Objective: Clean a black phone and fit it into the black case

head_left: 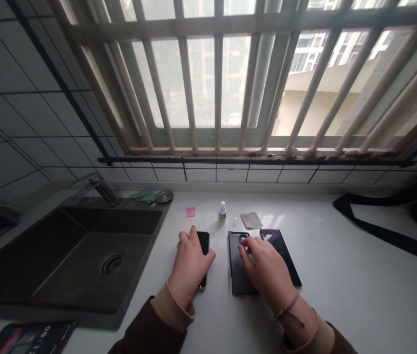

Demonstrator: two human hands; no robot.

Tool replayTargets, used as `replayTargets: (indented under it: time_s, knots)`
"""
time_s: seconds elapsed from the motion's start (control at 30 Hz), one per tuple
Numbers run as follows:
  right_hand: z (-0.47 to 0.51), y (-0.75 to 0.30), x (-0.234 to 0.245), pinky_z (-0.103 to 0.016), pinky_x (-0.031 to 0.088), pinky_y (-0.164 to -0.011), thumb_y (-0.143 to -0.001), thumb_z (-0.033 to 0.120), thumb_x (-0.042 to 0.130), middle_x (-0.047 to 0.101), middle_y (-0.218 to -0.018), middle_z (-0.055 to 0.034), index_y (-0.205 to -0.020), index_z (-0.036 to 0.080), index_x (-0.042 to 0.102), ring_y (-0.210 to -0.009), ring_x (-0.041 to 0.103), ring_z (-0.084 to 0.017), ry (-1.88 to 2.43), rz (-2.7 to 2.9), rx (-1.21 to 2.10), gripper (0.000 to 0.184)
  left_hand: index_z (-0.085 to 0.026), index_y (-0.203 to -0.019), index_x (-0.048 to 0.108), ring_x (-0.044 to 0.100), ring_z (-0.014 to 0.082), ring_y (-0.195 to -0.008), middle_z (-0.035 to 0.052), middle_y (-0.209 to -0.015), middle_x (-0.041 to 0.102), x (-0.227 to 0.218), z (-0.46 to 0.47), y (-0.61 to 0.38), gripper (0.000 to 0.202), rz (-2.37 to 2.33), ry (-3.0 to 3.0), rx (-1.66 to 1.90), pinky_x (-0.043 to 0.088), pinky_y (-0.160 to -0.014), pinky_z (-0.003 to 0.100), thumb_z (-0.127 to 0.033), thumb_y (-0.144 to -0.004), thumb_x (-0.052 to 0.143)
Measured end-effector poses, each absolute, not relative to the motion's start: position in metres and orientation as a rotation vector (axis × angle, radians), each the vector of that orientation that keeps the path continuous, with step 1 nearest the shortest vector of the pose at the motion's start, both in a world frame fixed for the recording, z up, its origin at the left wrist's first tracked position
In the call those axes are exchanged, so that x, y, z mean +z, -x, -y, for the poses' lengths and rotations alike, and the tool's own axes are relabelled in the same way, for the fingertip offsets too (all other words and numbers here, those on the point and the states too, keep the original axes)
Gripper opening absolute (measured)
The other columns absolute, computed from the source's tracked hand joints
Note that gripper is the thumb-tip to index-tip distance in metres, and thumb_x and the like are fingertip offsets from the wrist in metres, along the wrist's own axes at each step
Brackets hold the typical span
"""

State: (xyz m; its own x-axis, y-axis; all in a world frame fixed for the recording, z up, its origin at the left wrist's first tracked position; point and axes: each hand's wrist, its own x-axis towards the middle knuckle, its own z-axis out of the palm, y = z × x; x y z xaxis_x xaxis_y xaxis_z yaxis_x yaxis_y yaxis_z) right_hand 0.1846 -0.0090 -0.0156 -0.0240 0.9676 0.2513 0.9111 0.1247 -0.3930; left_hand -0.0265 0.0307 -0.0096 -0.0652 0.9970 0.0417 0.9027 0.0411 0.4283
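Phone (203, 243) lies slippery under our left hand (189, 263), best taken by its edges; our right hand (265, 268) touches the stiff black case (236, 270); we cannot tell either grip.

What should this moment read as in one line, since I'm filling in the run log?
left hand: over black smartphone | right hand: fingertips on black phone case | nearby: small dropper bottle, grey cloth

Left: sink (94, 260) set in counter (344, 295)
Centre: phone (203, 242) beside phone case (237, 268)
Behind them: dropper bottle (222, 213), cloth (251, 221), sticky note (190, 212)
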Motion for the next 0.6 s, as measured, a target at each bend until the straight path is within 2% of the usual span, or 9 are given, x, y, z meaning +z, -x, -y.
replayTargets:
  time_s: [0.1,0.23,0.4,0.6]
  knots:
    - [0.007,-0.189,-0.020,-0.037,0.045,-0.084,-0.106,0.032,0.059,0.071,-0.105,-0.0122,-0.108,0.020,0.068,-0.096,0.067,-0.030,1.947,1.992,0.042,0.015,-0.007,-0.156,0.040,0.064,0.0386,-0.116,0.0197,-0.126,0.052,-0.011,-0.031,0.027,0.081,-2.108,-1.975,0.422,0.046,-0.105,0.043,-0.035,-0.086,0.069]
    - [0.007,-0.190,-0.026,-0.037,0.044,-0.080,-0.103,0.031,0.062,0.070,-0.104,-0.0147,-0.112,0.017,0.063,-0.094,0.068,-0.032,2.104,2.012,-0.014,0.016,-0.004,-0.155,0.042,0.060,0.0410,-0.118,0.0221,-0.124,0.056,-0.013,-0.032,0.029,0.079,-2.180,-2.038,0.340,0.042,-0.107,0.045,-0.037,-0.088,0.066]
    - [0.005,-0.190,-0.028,-0.035,0.041,-0.074,-0.105,0.023,0.055,0.073,-0.100,-0.0136,-0.106,0.017,0.061,-0.093,0.071,-0.031,2.171,2.056,0.082,0.008,0.000,-0.153,0.043,0.057,0.0423,-0.119,0.0250,-0.124,0.057,-0.013,-0.032,0.030,0.079,-2.210,-2.031,0.296,0.041,-0.106,0.046,-0.040,-0.088,0.066]
    - [0.001,-0.191,-0.031,-0.033,0.041,-0.072,-0.103,0.007,0.047,0.076,-0.092,-0.0113,-0.104,0.017,0.061,-0.090,0.074,-0.027,2.144,2.027,0.214,0.017,-0.004,-0.137,0.055,0.057,0.0400,-0.116,0.0220,-0.121,0.056,-0.018,-0.031,0.029,0.061,-2.238,-2.028,0.312,0.043,-0.104,0.045,-0.039,-0.088,0.066]
